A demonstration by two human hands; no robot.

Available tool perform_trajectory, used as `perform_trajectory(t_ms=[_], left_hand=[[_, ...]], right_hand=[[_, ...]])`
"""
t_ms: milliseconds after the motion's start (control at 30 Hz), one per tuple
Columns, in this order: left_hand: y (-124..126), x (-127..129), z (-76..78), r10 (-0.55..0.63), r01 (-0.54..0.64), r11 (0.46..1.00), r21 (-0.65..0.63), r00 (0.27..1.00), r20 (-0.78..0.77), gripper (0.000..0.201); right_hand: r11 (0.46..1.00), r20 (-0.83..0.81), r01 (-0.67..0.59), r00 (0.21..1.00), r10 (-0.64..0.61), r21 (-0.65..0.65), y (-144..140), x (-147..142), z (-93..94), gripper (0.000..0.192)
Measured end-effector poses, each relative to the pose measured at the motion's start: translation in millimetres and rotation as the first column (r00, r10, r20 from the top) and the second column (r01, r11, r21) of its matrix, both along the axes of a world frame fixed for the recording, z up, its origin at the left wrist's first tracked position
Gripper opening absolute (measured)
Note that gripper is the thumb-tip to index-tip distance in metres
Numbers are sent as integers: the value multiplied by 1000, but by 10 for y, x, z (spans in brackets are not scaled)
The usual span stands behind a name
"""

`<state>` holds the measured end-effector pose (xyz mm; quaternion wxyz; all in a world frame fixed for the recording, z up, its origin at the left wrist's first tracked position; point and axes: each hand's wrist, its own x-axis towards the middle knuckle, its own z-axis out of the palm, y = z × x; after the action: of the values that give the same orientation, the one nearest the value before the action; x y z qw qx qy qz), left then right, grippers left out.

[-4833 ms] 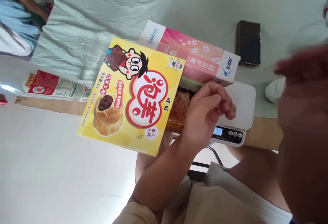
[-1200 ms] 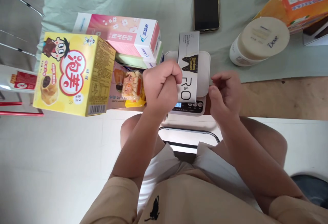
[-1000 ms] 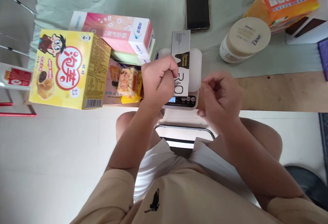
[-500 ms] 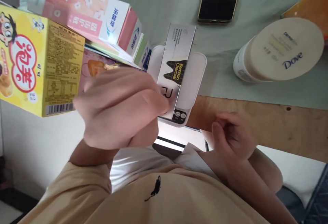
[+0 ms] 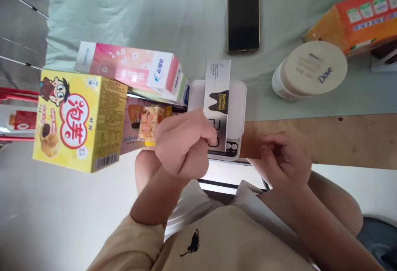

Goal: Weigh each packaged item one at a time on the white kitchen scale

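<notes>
I lose left end of panel (image 5: 232,148) on scale (image 5: 239,108) behind left hand (image 5: 184,147), lower-left corner of silver box (image 5: 217,77) too. Can't tell whether hand touches box. Snack packet (image 5: 147,125) partly covered. Right edge cuts off orange package (image 5: 367,21); left edge, red-labelled container (image 5: 26,120). Print on lid (image 5: 316,68) of Dove tub (image 5: 283,87) too blurred for me.

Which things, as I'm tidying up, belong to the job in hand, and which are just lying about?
Likely the job's:
grey box, at the left hand
scale under it

Apparently lying about:
phone
tub
yellow box
pink box
snack packet
orange pack
</notes>
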<state>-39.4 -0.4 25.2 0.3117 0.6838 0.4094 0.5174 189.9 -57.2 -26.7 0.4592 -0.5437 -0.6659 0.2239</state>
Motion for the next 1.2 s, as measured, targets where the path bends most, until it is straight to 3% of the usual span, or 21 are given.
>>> perform_trajectory(t_ms=[133,267,433,533,633,767,867,933,1033,1133,1200], left_hand=[[107,-68,-91,-27,18,995,101,996,85,29],[189,-79,-149,-84,81,996,27,987,137,29],[201,-133,-129,-92,106,994,-38,960,264,30],[117,-190,-155,-22,52,995,-88,951,310,34],[-26,-238,-240,-73,107,985,-134,968,240,34],[-161,-290,-300,-86,122,981,-152,970,226,30],[-142,-358,-180,-102,135,982,-135,969,227,22],[-83,-373,-58,-139,167,971,-173,977,159,17],[15,-289,49,5,38,982,-183,974,225,24],[69,-184,53,88,-62,995,-79,921,381,33],[76,-191,66,94,-59,992,-109,930,355,35]], right_hand=[[1000,77,-21,997,21,-6,303,-294,269,26],[983,268,1,962,48,-182,576,-620,500,33],[955,498,87,864,70,-284,741,-955,580,60],[960,529,102,847,53,-259,778,-1020,589,62],[972,539,104,842,27,-210,900,-948,651,57],[989,475,49,880,25,-142,1406,-849,809,40],[989,419,-44,902,101,-144,1981,-972,867,41],[960,390,-159,889,241,-232,2330,-1145,827,44],[873,387,-253,820,422,-417,2645,-1410,682,46],[774,299,-287,803,516,-565,2697,-1542,558,40],[726,239,-276,821,519,-630,2660,-1547,533,34]])
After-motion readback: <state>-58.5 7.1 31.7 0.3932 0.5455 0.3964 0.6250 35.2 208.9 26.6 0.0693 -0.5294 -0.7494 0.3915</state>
